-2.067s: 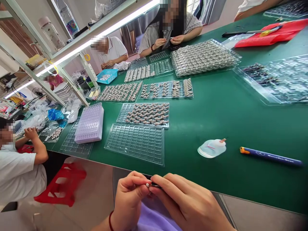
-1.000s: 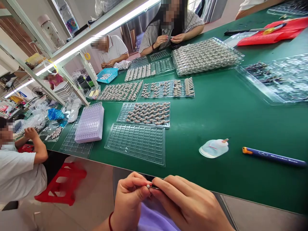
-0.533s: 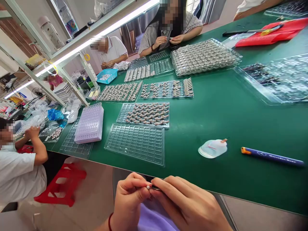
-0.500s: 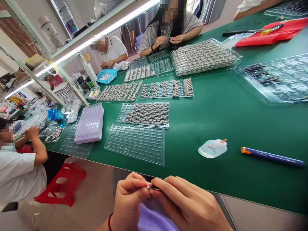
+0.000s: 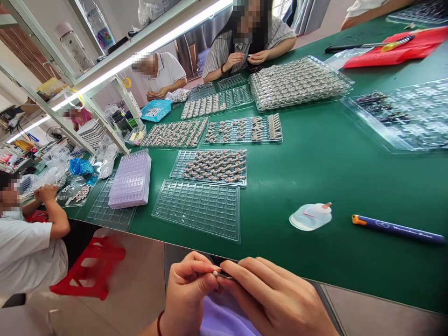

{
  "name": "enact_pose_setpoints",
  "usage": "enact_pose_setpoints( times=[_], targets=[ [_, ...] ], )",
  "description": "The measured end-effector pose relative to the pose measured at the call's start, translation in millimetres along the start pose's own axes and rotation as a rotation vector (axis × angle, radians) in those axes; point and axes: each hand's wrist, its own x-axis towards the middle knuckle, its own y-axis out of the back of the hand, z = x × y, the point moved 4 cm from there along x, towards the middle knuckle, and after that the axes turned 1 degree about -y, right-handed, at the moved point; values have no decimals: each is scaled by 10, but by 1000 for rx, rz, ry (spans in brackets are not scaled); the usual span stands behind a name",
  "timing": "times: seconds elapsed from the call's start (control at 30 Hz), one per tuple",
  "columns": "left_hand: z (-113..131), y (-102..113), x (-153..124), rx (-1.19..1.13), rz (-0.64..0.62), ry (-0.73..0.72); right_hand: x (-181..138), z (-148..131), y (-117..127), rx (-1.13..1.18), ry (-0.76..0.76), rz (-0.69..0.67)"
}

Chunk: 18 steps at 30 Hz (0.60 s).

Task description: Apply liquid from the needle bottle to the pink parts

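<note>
At the front edge of the green table, my left hand (image 5: 191, 291) pinches a tiny white piece (image 5: 215, 273) between thumb and forefinger. My right hand (image 5: 271, 291) is closed on a small dark, shiny metal piece (image 5: 226, 276) that meets the white one; its exact kind is mostly hidden by the fingers. Both hands touch at the fingertips. Beyond them lies a clear plastic tray (image 5: 199, 210) with small unfilled compartments. Behind it, another clear tray (image 5: 215, 165) holds rows of small grey-brown parts.
A translucent squeeze bottle (image 5: 311, 216) and a blue pen-shaped tool (image 5: 397, 228) lie on the green table (image 5: 308, 163) at right. Stacked lilac trays (image 5: 130, 179) stand left, a tall stack of filled trays (image 5: 301, 83) behind. Co-workers sit along the table; a red stool (image 5: 93, 268) is left.
Both hands keep almost the same place. The white piece seems turned slightly, showing a rounder face. The view has shifted very slightly.
</note>
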Motion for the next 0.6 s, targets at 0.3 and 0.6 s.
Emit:
enact_pose_setpoints(
  times=[0.3,0.6],
  targets=[
    [0,35,-16,49,11,-23,17,5,0,-19,8,1],
    [23,13,-11,46,5,-34,8,6,12,-11,29,9]
  ],
)
